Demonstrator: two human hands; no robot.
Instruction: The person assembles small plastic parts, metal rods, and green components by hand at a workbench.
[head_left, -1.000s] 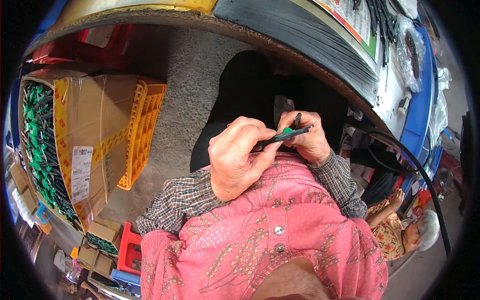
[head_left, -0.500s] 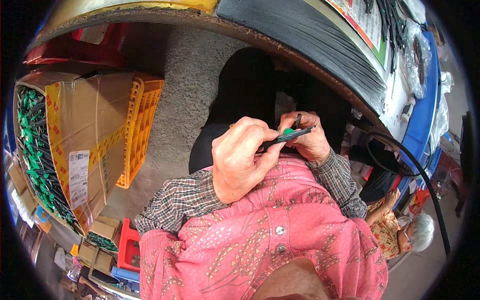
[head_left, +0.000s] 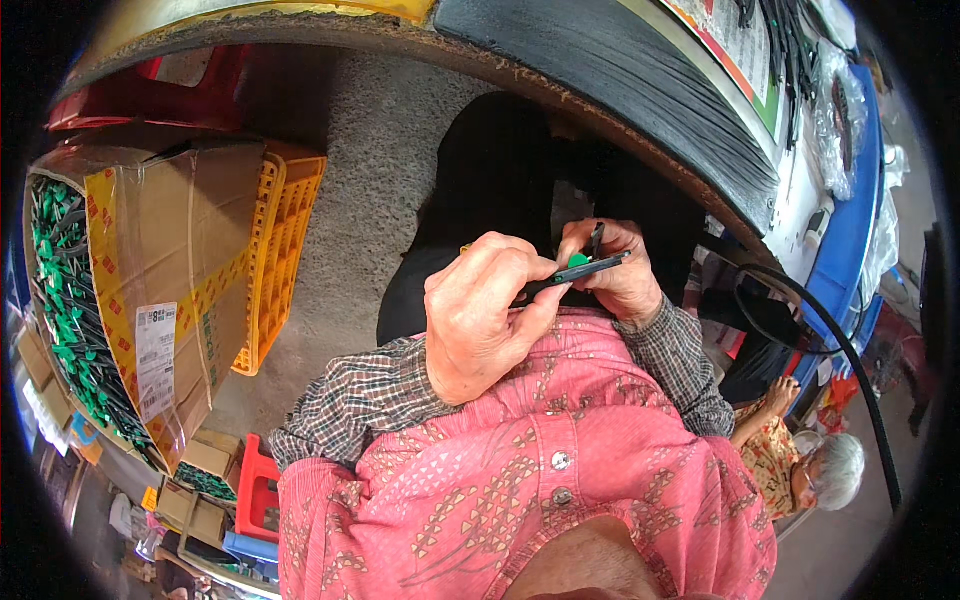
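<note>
Both of my hands are together over my lap, in front of a pink patterned apron. My left hand (head_left: pixel 488 305) pinches a slim black plastic piece (head_left: pixel 606 264) between thumb and fingers. It slants up to the right, across the front of my right hand (head_left: pixel 628 272). A small round green part (head_left: pixel 579 260) shows against its upper edge. The right fingers are bent around the far side of the piece and partly hidden by it. A second dark bit (head_left: pixel 598 236) sticks up between the right thumb and fingers; whether the two join I cannot tell.
A cardboard box (head_left: pixel 160 260) full of black-and-green pieces stands at left beside a yellow crate (head_left: pixel 270 265). The worktable edge (head_left: pixel 600 100) curves across the front. A black cable (head_left: pixel 845 350) arcs at right, near another person (head_left: pixel 800 465). A red stool (head_left: pixel 257 490) stands lower left.
Hardly anything differs: both hands hold the black piece in the same place, with only a tiny shift of the view.
</note>
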